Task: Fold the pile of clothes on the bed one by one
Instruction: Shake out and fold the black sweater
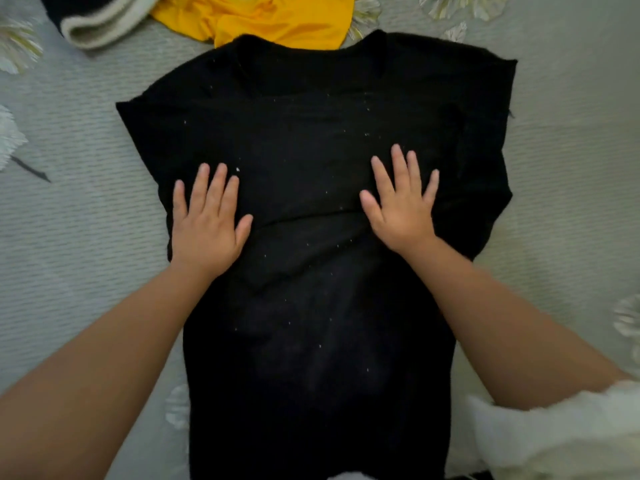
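A black T-shirt [311, 140] speckled with white lint lies spread flat on the bed, neck at the far end and hem toward me. My left hand [207, 220] lies flat on its left side, fingers straight and spread. My right hand [401, 206] presses flat on the right of the chest, fingers straight too. A shallow crease runs across the cloth between the two hands. Both short sleeves stick out to the sides.
A yellow garment [263, 19] lies crumpled just beyond the shirt's collar. A dark item with a white fleecy lining [100, 22] sits at the far left. The bed has a grey ribbed cover [69, 237] with flower prints. White cloth [554, 434] shows at the bottom right.
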A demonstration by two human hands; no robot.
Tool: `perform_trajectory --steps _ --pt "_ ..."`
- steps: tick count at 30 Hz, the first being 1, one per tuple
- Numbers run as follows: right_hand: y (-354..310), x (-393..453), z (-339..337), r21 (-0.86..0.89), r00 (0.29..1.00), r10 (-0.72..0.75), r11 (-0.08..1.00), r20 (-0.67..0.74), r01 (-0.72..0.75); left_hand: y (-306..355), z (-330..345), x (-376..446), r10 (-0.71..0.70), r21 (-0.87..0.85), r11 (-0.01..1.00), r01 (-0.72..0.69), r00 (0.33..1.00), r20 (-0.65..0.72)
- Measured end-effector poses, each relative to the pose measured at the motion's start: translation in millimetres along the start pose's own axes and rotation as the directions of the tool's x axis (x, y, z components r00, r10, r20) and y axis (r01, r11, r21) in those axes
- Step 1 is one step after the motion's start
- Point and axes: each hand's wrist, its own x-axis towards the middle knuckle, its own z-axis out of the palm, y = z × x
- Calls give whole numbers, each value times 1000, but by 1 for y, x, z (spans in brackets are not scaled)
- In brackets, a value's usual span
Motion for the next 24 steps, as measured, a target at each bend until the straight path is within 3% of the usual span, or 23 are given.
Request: perform_trajectory --steps 3,6,9,12,15,18,21,24 --pt "6 -33 -19 94 990 -74 992 -120 85 24 -2 -26 -35 -55 998 32 998 -45" --pt "15 -110 -23 -14 930 -168 985 -326 173 63 2 -92 88 -97 991 -93 995 -50" --pt "25 -201 -5 -53 951 -221 975 -218 215 88 22 -174 59 -76 995 -58 998 11" --pt "30 -272 17 -42 998 -58 997 -7 58 92 42 -247 -74 -45 995 84 980 183" --pt "27 -308 30 -49 996 17 999 91 -13 90 57 -304 -80 -28 995 94 944 319" --pt "25 -319 33 -63 998 -23 998 54 27 87 58 -330 -14 -68 997 38 944 329" --pt "31 -316 28 -52 984 -108 993 -140 102 80 65 -336 30 -27 999 -24 962 270" --pt "52 -312 15 136 974 -22 989 -226 54 78 69 -335 30 -12 1000 -28 973 230"
